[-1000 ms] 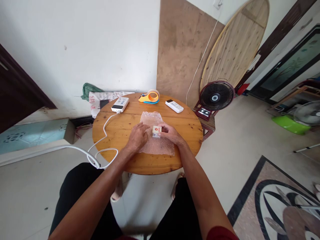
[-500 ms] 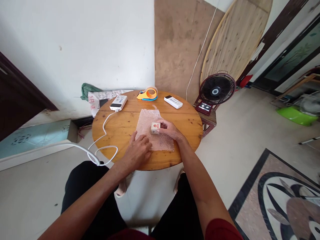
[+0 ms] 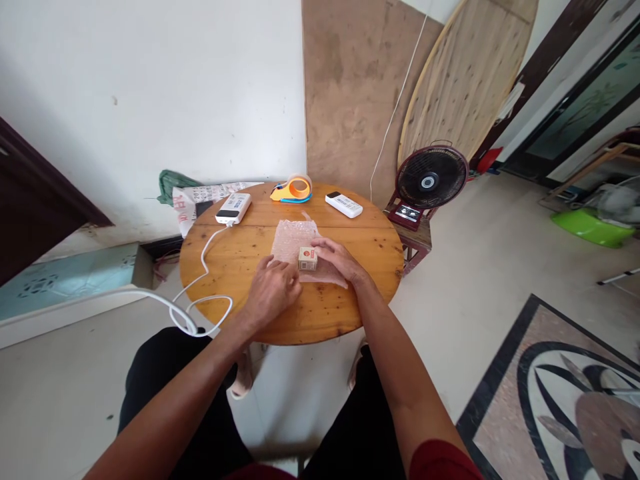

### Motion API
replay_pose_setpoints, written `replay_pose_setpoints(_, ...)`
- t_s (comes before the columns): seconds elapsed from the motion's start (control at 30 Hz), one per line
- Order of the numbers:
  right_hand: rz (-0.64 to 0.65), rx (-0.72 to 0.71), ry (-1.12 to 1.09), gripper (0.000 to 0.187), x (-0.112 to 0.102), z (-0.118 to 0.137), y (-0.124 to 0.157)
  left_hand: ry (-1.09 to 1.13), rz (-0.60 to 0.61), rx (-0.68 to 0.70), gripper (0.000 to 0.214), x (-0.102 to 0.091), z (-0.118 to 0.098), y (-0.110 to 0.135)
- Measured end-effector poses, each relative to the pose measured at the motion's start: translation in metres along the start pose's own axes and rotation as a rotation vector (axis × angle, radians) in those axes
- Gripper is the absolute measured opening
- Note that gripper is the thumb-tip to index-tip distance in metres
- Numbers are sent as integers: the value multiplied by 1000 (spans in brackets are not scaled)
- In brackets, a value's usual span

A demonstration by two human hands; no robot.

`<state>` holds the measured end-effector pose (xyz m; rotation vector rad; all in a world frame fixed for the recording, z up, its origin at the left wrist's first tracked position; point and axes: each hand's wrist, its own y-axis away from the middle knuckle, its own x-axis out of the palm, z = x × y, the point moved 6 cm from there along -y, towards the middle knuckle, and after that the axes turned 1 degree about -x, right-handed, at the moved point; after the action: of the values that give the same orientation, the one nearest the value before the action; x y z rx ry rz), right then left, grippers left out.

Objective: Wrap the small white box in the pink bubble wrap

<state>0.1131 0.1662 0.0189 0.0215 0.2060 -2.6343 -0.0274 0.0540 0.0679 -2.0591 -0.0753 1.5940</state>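
Observation:
A sheet of pinkish bubble wrap [image 3: 291,239] lies flat in the middle of a round wooden table [image 3: 350,313]. A small cardboard box [image 3: 307,259] with a red mark stands on the wrap. My right hand [image 3: 336,259] rests on the wrap, and its fingers grip the box's right side. My left hand [image 3: 273,288] is at the wrap's near left edge, just left of the box, fingers curled onto the edge of the sheet.
At the table's far side lie a white power bank [image 3: 233,208] with a white cable [image 3: 203,267], an orange tape dispenser [image 3: 291,190] and a white remote [image 3: 343,205]. A floor fan [image 3: 431,180] stands to the right, with wooden boards against the wall.
My left hand drew back from beside the box to the wrap's near edge, then slid up against it. The box and my right hand shifted slightly toward me.

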Motion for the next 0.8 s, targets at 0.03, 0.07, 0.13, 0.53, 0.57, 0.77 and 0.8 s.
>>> replay_pose_setpoints(0.03, -13, 25, -54, 45, -2, 0, 0, 1, -6, -22, 13, -3, 2, -7)
replay_pose_setpoints(0.07, -17, 48, -103, 47, -3, 0, 0, -1, -9, -47, 13, -5, 4, -15)
replay_pose_setpoints(0.13, -19, 48, -154, 53, -7, 3, 1, -7, 3, -90, 14, -7, 8, -31)
replay_pose_setpoints(0.53, -163, 44, 52, 33, -21, -4, -1, -91, 89, -239, 21, 27, 40, -85)
replay_pose_setpoints(0.57, -189, 68, 60, 31, -22, -8, -2, -81, 96, -246, 22, 31, 42, -84)
replay_pose_setpoints(0.77, -280, 107, 96, 25, -25, -13, -3, 129, -88, -214, 30, 35, 43, -70)
replay_pose_setpoints(0.8, -280, 107, 104, 24, -25, -12, -3, 173, -118, -189, 32, 35, 42, -67)
